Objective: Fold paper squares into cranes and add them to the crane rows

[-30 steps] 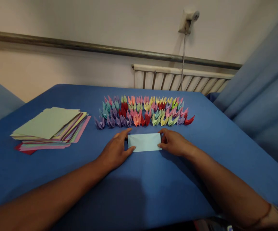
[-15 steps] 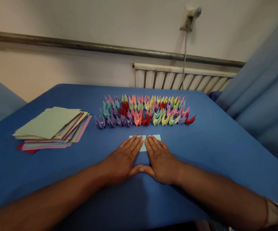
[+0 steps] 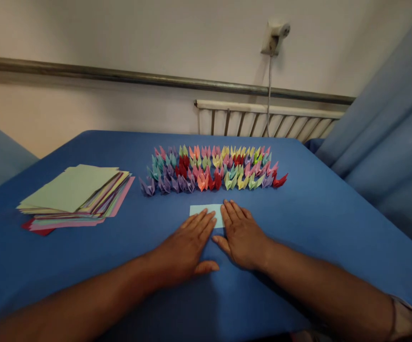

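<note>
Centre frame: left hand (image 3: 185, 249) and right hand (image 3: 244, 237) flat, clamping nothing, slightly apart on pale blue paper (image 3: 218, 213); best press evenly outward, edges aligned.

Your grip sits over a blue-covered table (image 3: 316, 204). Well beyond your grip you face a pale wall (image 3: 120, 28), crossed by a metal rail (image 3: 120, 73). Ahead and right of your grip is a white radiator (image 3: 287, 110), with a socket (image 3: 270, 38) higher up and its cord (image 3: 270, 71) hanging down. A blue curtain (image 3: 387, 123) hangs far to your grip's right. The light is dim.
</note>
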The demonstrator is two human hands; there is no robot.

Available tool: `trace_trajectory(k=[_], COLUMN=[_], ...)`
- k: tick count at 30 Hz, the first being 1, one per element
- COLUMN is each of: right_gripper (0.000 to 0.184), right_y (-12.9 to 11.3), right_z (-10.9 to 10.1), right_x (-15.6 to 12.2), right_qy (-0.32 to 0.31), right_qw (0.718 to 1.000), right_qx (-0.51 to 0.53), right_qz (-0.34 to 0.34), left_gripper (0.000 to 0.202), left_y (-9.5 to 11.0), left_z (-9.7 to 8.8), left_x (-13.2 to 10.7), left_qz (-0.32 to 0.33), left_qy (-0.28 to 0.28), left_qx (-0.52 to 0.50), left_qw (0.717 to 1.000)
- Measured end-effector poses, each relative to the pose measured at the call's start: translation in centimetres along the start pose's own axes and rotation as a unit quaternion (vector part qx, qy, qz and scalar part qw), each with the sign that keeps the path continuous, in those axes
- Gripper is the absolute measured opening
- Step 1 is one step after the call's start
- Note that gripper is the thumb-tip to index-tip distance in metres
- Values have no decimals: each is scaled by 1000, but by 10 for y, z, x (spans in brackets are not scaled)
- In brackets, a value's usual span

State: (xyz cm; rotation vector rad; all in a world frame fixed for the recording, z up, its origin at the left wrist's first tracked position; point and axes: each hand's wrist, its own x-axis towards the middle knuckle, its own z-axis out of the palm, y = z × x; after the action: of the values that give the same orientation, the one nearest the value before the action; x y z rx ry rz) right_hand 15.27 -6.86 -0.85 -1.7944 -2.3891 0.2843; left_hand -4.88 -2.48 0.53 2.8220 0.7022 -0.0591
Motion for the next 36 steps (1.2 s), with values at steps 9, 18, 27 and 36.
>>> trace_trajectory(k=[9,18,27,36], right_gripper=[53,31,19,37], right_y=[29,44,31,8], right_z=[-17,-11,-6,-8], right_x=[18,31,26,10], right_qy=[47,76,129,164], right_qw=[998,990,966,929], right_qx=[18,85,221,248], right_qz=[41,78,16,-220], left_gripper=[81,35,42,36], left_y=[-27,-13,-19,-14], left_z=[-8,-11,-5,-10], left_x=[-3,0,0,2], left_qz=[-114,41,-9,-20], left_qy=[77,141,160,181], left_qx=[16,-112,-124,-117], left_qw=[990,983,979,976])
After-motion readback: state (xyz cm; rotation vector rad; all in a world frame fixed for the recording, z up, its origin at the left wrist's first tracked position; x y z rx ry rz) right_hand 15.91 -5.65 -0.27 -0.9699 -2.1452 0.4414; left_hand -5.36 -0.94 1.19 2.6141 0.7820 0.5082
